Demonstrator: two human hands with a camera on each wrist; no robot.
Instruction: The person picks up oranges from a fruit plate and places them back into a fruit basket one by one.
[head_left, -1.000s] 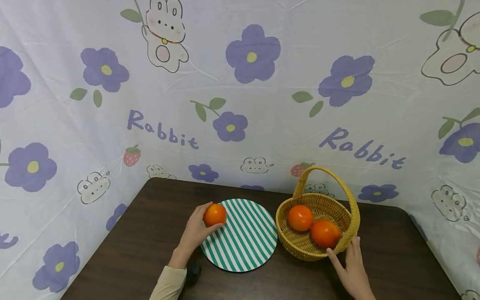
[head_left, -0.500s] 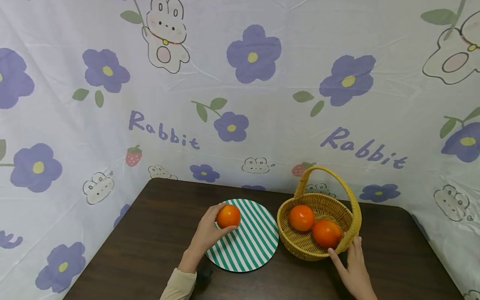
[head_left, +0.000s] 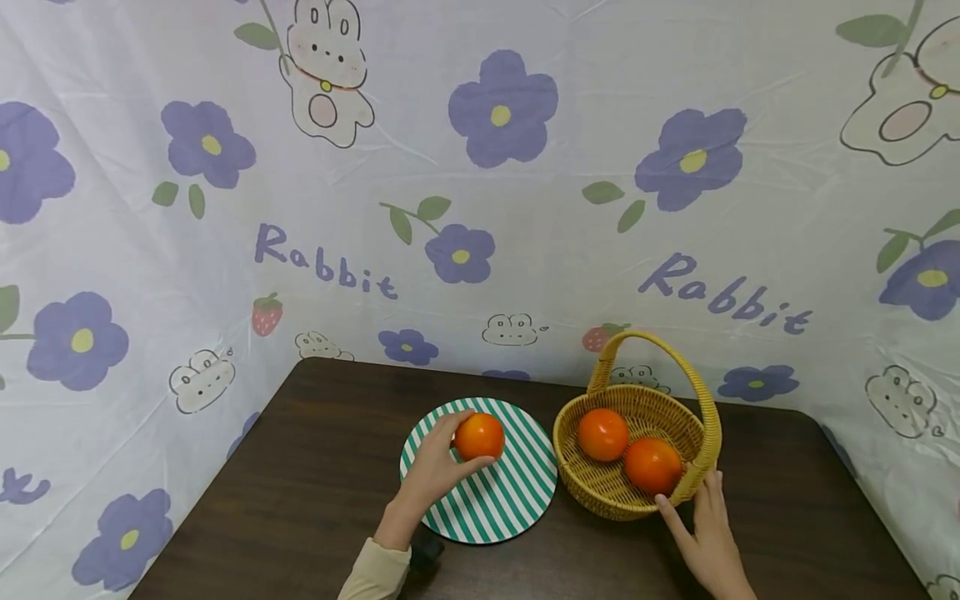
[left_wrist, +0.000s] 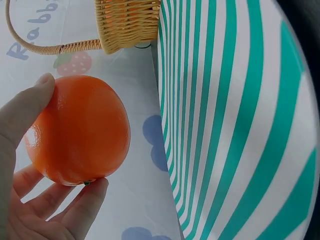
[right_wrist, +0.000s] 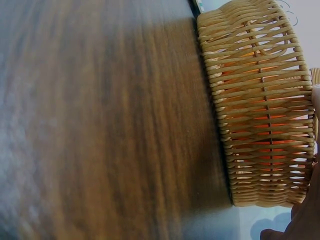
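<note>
My left hand (head_left: 435, 471) holds an orange (head_left: 480, 437) between the thumb and fingers, over the round green-and-white striped mat (head_left: 480, 517). In the left wrist view the same orange (left_wrist: 82, 132) is glossy, its small green stem end by the fingertips. The wicker basket (head_left: 600, 498), with a tall arched handle, stands to the right of the mat. Two more oranges lie in it, a left orange (head_left: 603, 434) and a right orange (head_left: 653, 466). My right hand (head_left: 708, 533) holds the basket's near right side, thumb at the rim and fingers along the outside.
Everything stands on a dark brown wooden table (head_left: 330, 425). Behind it hangs a white cloth (head_left: 420, 317) printed with flowers and rabbits. A small black object (head_left: 425, 550) shows beside the left wrist.
My left hand has carried the orange rightward, from the mat's left edge to over its middle. The right hand and the basket stay where they were.
</note>
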